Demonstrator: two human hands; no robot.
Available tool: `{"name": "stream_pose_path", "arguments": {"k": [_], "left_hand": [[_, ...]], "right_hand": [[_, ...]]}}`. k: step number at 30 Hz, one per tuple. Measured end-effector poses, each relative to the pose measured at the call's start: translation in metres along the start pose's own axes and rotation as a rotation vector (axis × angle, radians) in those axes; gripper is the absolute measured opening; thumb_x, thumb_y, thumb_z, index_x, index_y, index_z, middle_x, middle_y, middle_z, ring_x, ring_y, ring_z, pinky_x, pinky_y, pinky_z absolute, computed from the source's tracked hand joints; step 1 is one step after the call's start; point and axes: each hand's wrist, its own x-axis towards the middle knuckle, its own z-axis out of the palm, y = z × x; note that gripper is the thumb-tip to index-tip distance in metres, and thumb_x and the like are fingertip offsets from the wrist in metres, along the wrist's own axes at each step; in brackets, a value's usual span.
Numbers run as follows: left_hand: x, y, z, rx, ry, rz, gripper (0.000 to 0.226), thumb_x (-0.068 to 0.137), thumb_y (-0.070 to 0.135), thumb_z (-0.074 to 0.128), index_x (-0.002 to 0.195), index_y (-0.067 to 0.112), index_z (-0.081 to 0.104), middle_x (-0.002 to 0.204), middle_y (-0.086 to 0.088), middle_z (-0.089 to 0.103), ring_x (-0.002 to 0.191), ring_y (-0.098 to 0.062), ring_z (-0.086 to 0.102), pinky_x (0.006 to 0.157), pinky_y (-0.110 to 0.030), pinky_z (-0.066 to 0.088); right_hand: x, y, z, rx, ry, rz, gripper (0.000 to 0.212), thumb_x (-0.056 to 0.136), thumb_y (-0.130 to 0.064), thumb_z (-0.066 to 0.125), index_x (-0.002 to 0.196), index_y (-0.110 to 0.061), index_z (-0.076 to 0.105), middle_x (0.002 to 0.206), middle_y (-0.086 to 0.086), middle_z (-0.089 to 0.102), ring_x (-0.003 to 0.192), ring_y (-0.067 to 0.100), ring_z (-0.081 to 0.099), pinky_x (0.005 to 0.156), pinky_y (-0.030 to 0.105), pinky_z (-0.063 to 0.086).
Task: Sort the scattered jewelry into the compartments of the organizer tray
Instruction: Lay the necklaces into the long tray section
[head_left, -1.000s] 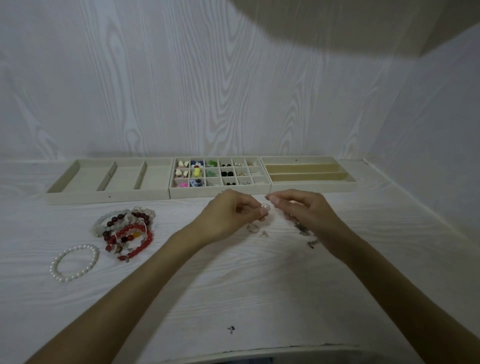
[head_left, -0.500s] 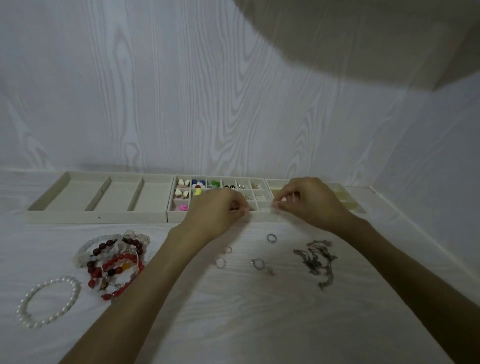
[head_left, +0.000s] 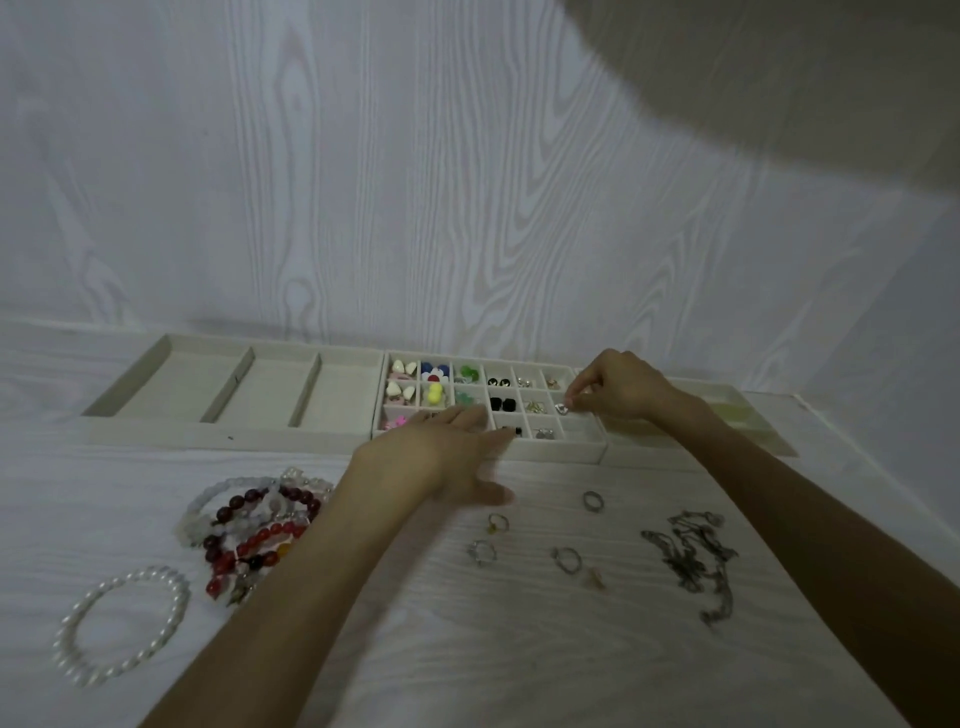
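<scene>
Right hand (head_left: 618, 389) grip pinches small silver piece (head_left: 562, 408) over organizer tray (head_left: 550, 451); left hand (head_left: 441, 457) grip spread, empty.

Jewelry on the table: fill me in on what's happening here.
A person is sorting jewelry into the small-grid organizer tray. The right hand pinches a small silver piece over a compartment at the right end of the middle row. The left hand hovers open by the tray's front edge, holding nothing. Unsorted on the table: four rings, a tangled chain, a beaded bracelet pile and a pearl bracelet. The wide tray on the left holds nothing visible.
</scene>
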Motion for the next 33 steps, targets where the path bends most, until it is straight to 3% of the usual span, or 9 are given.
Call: {"name": "stream_pose_path", "arguments": {"k": [7,10,13,20,22,25,30,33], "left_hand": [[-0.01,0.006,-0.01,-0.02,-0.135,0.003,0.073,0.093,0.056,0.039,0.151,0.034,0.001,0.159,0.009,-0.011,0.147,-0.018,0.0,0.117,-0.046,0.01],[-0.011,0.006,-0.01,-0.025,-0.139,0.005,0.075,0.093,0.057,0.039,0.152,0.031,0.0,0.159,0.009,-0.011,0.147,-0.018,-0.001,0.117,-0.043,0.009],[-0.012,0.006,-0.01,-0.038,-0.144,0.006,0.075,0.093,0.057,0.039,0.152,0.031,0.0,0.159,0.009,-0.011,0.147,-0.017,-0.001,0.118,-0.043,0.008],[-0.009,0.001,-0.011,-0.092,-0.134,0.044,0.068,0.095,0.052,0.04,0.151,0.034,0.007,0.159,0.009,-0.007,0.147,-0.017,0.001,0.118,-0.042,0.009],[-0.008,-0.003,-0.012,-0.121,-0.102,0.074,0.065,0.096,0.047,0.042,0.151,0.032,0.011,0.16,0.007,-0.001,0.147,-0.017,0.005,0.117,-0.038,0.011],[-0.007,-0.012,-0.015,-0.213,-0.008,0.105,0.059,0.095,0.039,0.05,0.148,0.03,0.026,0.155,0.006,0.023,0.143,-0.019,0.023,0.117,-0.037,0.021],[-0.025,-0.019,-0.021,-0.248,0.198,0.124,0.044,0.094,0.03,0.054,0.138,0.031,0.046,0.141,0.014,0.046,0.128,-0.01,0.046,0.107,-0.033,0.036],[-0.045,-0.007,-0.012,-0.266,0.32,0.097,0.032,0.093,0.029,0.055,0.125,0.038,0.056,0.123,0.023,0.055,0.109,-0.004,0.056,0.094,-0.029,0.045]], "right_hand": [[0.0,0.0,0.008,-0.06,0.138,0.029,0.013,0.082,-0.03,0.072,0.088,-0.021,0.077,0.055,-0.014,0.048,0.051,0.004,0.044,0.048,0.021,0.029],[-0.001,-0.003,0.012,-0.133,0.188,0.012,0.016,0.082,-0.033,0.07,0.089,-0.02,0.077,0.072,-0.003,0.067,0.064,0.012,0.054,0.063,0.024,0.034],[0.0,-0.006,0.014,-0.176,0.214,-0.001,0.015,0.083,-0.031,0.069,0.089,-0.021,0.077,0.085,0.003,0.072,0.079,0.019,0.061,0.071,0.025,0.033],[-0.002,-0.007,0.009,-0.112,0.178,0.033,0.014,0.079,-0.033,0.074,0.087,-0.021,0.078,0.088,0.001,0.073,0.072,0.013,0.059,0.065,0.024,0.039],[-0.008,-0.004,-0.001,-0.059,0.169,0.047,0.015,0.078,-0.033,0.075,0.088,-0.022,0.078,0.091,-0.002,0.073,0.075,0.012,0.062,0.064,0.024,0.043],[-0.024,-0.003,-0.023,-0.038,0.182,0.05,0.015,0.08,-0.032,0.073,0.091,-0.023,0.077,0.091,-0.004,0.071,0.081,0.015,0.063,0.068,0.025,0.044],[-0.069,-0.008,-0.043,-0.003,0.197,0.004,0.011,0.08,-0.032,0.072,0.089,-0.025,0.076,0.069,-0.014,0.06,0.064,0.004,0.053,0.057,0.021,0.037],[-0.102,-0.019,-0.034,0.03,0.109,-0.053,0.01,0.079,-0.031,0.073,0.087,-0.027,0.076,0.063,-0.017,0.058,0.059,0.0,0.051,0.053,0.017,0.034]]}}
